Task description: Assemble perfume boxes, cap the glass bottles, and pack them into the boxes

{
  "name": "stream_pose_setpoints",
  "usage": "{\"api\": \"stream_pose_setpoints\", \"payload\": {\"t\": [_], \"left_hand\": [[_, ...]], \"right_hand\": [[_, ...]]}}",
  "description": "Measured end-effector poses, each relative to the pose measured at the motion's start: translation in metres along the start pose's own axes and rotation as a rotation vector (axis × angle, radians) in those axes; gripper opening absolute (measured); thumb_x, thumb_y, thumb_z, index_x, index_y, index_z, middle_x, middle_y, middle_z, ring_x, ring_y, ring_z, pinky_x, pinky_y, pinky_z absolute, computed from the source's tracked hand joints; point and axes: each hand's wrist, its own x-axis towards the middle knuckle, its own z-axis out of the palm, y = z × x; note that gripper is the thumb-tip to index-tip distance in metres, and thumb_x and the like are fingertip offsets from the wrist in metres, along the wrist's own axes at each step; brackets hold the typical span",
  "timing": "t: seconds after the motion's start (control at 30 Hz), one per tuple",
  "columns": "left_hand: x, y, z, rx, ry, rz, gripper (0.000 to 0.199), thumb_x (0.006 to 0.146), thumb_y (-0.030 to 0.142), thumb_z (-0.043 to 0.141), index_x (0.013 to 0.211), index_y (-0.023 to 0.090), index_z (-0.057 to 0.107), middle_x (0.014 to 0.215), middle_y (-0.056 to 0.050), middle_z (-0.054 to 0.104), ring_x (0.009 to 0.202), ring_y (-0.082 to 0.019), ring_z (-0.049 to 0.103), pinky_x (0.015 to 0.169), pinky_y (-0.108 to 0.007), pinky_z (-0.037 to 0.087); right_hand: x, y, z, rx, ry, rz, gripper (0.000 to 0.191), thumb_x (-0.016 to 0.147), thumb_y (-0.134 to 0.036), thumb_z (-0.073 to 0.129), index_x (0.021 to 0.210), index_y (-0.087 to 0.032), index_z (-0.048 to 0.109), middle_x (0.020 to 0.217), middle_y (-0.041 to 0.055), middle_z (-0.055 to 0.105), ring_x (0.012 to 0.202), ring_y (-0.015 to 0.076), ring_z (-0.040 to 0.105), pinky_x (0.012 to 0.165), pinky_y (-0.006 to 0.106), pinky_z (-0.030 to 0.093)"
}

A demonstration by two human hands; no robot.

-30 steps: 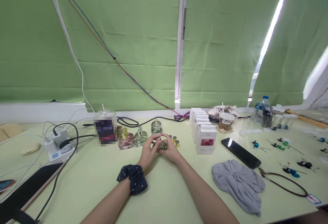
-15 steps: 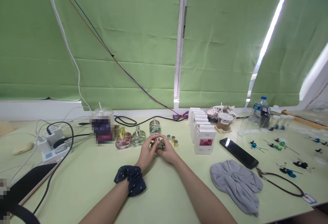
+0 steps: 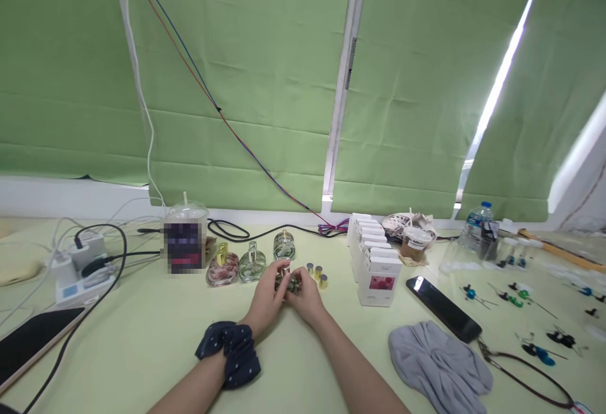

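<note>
Both hands are closed around a small glass perfume bottle at the middle of the table. My left hand, with a dark dotted scrunchie on its wrist, grips the bottle's left side near the top. On the other side, my right hand wraps its fingers round the glass. Much of the bottle is hidden by the fingers. Just behind it stands another glass bottle. To the left are a clear bottle and a pinkish bottle with a gold top. Several small gold caps stand right of my hands.
A row of white boxes stands to the right, with a black phone and grey cloth beyond. A power strip with cables and a plastic cup are on the left. Small coloured parts lie far right.
The view has tilted slightly, so the table things sit lower. My right hand's fingers have come down from the bottle's top to its side; the left still grips it.
</note>
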Motion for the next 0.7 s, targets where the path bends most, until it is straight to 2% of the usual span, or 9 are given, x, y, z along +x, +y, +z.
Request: {"api": "stream_pose_setpoints", "payload": {"t": [0.17,0.43,0.57,0.7], "left_hand": [[-0.0014,-0.0010,-0.0028,-0.011,-0.013,-0.001,0.024,0.091,0.031,0.045,0.113,0.022,0.051,0.106,-0.008,0.061,0.100,-0.021,0.059,0.091,-0.038,0.048],[0.0003,-0.0050,-0.0025,-0.049,-0.042,-0.021,0.025,0.091,0.033,0.044,0.112,0.021,0.048,0.101,-0.007,0.058,0.095,-0.020,0.059,0.088,-0.038,0.048],[-0.0007,-0.0070,0.0004,-0.015,-0.022,-0.011,0.026,0.091,0.033,0.043,0.114,0.021,0.048,0.101,-0.007,0.058,0.095,-0.019,0.059,0.089,-0.037,0.047],[-0.0030,-0.0090,0.0009,0.052,0.006,0.037,0.029,0.092,0.031,0.042,0.119,0.022,0.047,0.111,-0.009,0.058,0.106,-0.021,0.056,0.096,-0.040,0.043]], "right_hand": [[0.0018,0.0054,0.0056,-0.213,0.051,-0.034,0.020,0.064,-0.023,0.067,0.073,-0.023,0.049,0.070,-0.0016,0.052,0.070,0.0191,0.051,0.066,0.031,0.042],[0.0019,0.0024,0.0054,-0.190,0.015,0.028,0.021,0.065,-0.023,0.065,0.069,-0.023,0.045,0.065,-0.0042,0.045,0.064,0.0164,0.046,0.060,0.027,0.037],[0.0022,0.0026,0.0059,-0.177,0.010,0.010,0.021,0.066,-0.021,0.065,0.070,-0.023,0.044,0.067,-0.0032,0.048,0.068,0.0177,0.049,0.063,0.028,0.040],[0.0026,0.0046,0.0095,-0.217,0.032,-0.058,0.017,0.069,-0.016,0.061,0.077,-0.022,0.048,0.077,0.0004,0.055,0.075,0.0198,0.053,0.069,0.031,0.043]]}}
